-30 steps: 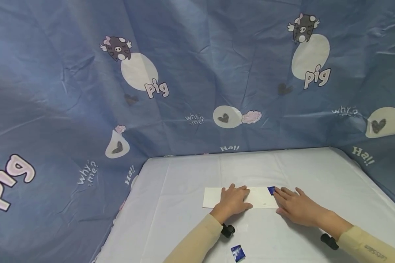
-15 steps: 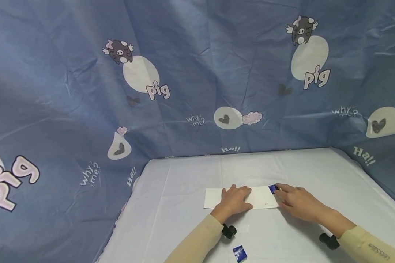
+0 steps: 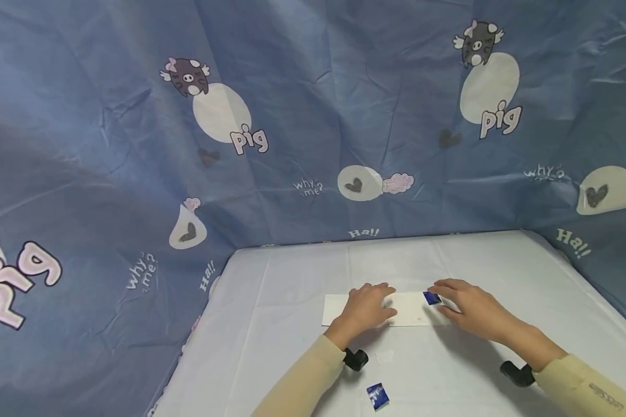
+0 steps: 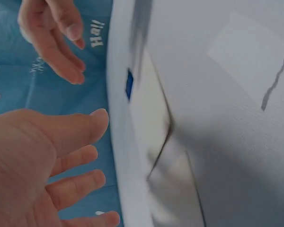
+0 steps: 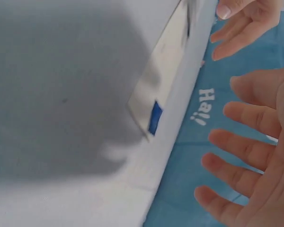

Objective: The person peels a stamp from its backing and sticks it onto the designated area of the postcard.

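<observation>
A long off-white paper piece (image 3: 407,310), like an opened-out card or envelope, lies on the table. A crease or edge crosses it near its middle, showing as a dark line in the left wrist view. On its right end lies a small blue square (image 5: 155,117), possibly a stamp or sticker. My left hand (image 3: 365,308) hovers above the paper's middle, fingers spread and holding nothing. Above the right end is my right hand (image 3: 475,310), fingers apart and off the blue square. Both hands look lifted clear in the wrist views.
Another blue square (image 3: 378,396) with pale markings lies near the table's front. A faint whitish patch, like thin film or backing paper (image 3: 384,356), lies between it and the long paper. Blue printed cloth (image 3: 292,133) hangs behind and beside the white-covered table (image 3: 271,347).
My right hand worked at the blue square with its fingertips, then came up off it. My left hand has risen from the paper it was pressing. The blue square stays on the right end.
</observation>
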Demonstrator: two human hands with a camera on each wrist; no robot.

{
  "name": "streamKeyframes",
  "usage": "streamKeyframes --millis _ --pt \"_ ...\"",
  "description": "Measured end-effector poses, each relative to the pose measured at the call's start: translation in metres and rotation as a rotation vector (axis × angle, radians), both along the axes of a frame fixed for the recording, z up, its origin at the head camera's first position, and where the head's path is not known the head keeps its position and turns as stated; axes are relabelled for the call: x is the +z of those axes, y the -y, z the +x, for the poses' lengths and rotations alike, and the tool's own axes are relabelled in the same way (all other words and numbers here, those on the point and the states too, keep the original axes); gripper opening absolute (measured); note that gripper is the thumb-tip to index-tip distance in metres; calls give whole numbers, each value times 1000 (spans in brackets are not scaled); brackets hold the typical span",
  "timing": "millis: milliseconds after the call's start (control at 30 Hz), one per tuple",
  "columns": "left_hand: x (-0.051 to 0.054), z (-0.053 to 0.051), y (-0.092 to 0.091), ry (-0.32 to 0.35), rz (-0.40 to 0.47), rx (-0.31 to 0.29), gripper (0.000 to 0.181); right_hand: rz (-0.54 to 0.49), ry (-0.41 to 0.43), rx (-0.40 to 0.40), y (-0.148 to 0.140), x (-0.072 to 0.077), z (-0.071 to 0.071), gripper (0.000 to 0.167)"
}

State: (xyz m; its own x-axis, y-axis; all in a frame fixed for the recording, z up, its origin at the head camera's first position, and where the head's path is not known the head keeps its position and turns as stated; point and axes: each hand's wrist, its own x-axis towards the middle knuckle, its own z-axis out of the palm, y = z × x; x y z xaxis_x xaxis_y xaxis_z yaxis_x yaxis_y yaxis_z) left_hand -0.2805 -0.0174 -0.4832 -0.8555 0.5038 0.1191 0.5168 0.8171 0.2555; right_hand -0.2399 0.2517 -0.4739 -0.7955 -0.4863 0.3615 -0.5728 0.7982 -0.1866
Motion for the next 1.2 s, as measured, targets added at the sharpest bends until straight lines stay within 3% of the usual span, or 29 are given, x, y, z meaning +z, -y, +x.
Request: streamKeyframes --millis 233,367,767,1033,1200 --pt "14 21 21 12 134 -30 47 -58 44 -33 13 4 14 43" --pt "14 37 33 53 227 -18 47 -109 63 -43 24 2 23 44" --pt "15 87 70 130 450 120 42 -232 45 -23 64 -11 53 47" --pt "6 119 84 131 483 203 43 -303 36 55 89 -18 70 50" --pt "0 134 84 160 496 254 42 -335 100 95 103 -24 78 51"
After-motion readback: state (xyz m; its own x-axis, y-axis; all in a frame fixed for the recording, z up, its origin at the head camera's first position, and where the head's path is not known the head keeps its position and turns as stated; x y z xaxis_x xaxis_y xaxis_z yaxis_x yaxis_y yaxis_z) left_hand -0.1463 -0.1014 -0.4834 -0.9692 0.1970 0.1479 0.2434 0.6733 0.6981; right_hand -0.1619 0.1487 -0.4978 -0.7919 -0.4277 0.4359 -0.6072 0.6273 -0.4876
